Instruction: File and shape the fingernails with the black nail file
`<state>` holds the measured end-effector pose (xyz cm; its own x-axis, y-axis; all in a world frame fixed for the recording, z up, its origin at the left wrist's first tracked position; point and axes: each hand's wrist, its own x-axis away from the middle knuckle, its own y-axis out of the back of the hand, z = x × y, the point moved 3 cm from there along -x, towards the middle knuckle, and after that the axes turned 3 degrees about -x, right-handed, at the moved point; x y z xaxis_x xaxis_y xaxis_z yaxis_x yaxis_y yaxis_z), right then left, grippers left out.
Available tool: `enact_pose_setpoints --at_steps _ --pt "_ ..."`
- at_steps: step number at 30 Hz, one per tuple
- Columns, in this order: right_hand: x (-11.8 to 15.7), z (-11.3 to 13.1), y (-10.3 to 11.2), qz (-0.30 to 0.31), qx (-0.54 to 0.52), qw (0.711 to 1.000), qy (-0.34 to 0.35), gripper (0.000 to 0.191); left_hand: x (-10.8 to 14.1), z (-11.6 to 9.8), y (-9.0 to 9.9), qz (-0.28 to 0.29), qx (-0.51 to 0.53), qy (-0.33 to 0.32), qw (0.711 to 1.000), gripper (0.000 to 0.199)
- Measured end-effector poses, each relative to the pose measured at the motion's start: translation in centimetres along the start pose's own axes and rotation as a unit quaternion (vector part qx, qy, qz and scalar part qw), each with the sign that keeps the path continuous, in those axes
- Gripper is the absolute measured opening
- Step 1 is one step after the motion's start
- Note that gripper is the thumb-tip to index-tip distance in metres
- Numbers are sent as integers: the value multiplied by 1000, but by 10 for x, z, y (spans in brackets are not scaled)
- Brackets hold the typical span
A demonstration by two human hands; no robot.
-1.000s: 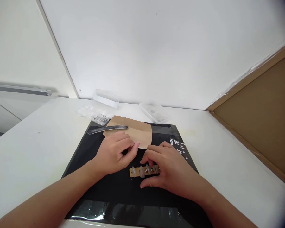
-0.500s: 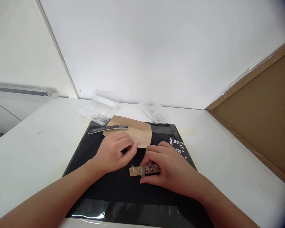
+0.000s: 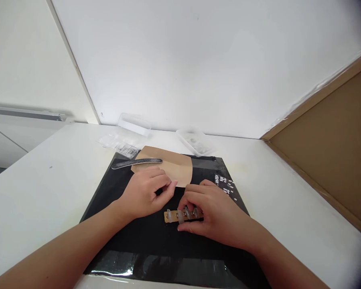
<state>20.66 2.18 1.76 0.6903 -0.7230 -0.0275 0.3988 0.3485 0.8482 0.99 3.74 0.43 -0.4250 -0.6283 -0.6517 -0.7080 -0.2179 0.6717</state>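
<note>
A short wooden strip lies on the black mat, bearing several translucent nail-shaped pieces and small metallic dots. My right hand is curled around the strip, thumb along its near side and bent fingers over its far side and right end, which they hide. To the left, my left hand rests with curled fingers, its thumb bent in toward the index finger. Whatever it may hold is hidden. Its knuckles overlap the near edge of a tan sheet. A dark curved nail file lies partly on that sheet.
Behind the mat stand a clear plastic box and a shallow translucent tray with small contents. Clear plastic packaging lies at the back left. White printed marks show on the mat's right side. A cardboard panel borders the right.
The translucent pieces under my right fingers have shifted slightly, one now sitting a little further right. Both hands stay in almost the same place.
</note>
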Motion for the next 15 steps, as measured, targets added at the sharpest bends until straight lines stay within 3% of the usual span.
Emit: enact_pose_setpoints --at_steps 15 --pt "-1 -3 -3 -24 -1 1000 -7 33 1 1 0 11 -11 3 1000 31"
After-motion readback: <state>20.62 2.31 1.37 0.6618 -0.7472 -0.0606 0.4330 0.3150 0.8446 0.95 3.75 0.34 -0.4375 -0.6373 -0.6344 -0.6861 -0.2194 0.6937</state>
